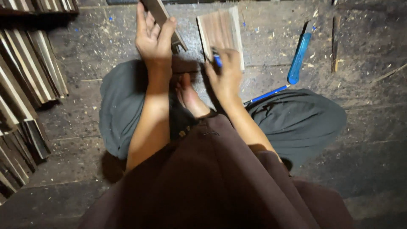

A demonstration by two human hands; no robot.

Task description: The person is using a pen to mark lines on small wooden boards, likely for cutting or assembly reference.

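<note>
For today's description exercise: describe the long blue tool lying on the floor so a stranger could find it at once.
Start at the seated person's right knee on the dark wooden floor. Just beyond it, right of the right hand, lies the blue tool, pointing away. It is the widest bright blue thing there; the blue rod beside it is far thinner.

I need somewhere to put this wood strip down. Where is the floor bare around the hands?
Bare floor lies right of the right knee, below the blue-handled tool. Another patch sits between the left knee and the stacked wood strips. It is crowded ahead, around the left hand, right hand and wooden block.
</note>
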